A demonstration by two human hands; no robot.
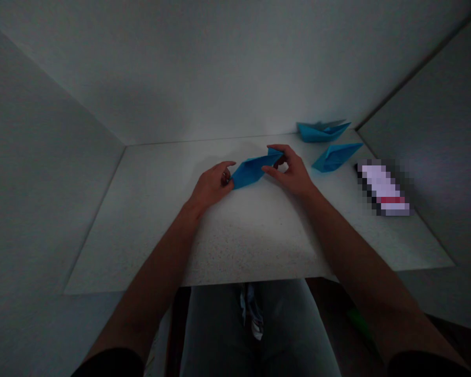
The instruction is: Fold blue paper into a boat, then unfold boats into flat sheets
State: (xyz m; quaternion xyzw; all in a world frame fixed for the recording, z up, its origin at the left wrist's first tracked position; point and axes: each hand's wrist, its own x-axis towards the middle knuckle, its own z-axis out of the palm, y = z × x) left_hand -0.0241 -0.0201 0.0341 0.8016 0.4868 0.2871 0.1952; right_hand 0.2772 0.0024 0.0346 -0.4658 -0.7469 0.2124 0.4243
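Note:
A blue folded paper boat [252, 170] lies between my two hands, over the middle of the table. At its left tip is my left hand [212, 184], fingers curled and thumb against the paper, with the index finger sticking out above. My right hand [293, 171] grips the other end, thumb on the near side and index finger over the far side. Two more blue paper boats are to the right: one [324, 133] by the back wall, the other [336, 157] tilted on its side just in front of it.
The pale speckled table [251, 241] is enclosed by a back wall [220, 68] and side walls. A phone [384, 188], blurred out, lies by the right wall. My legs [255, 335] are below the table's front edge.

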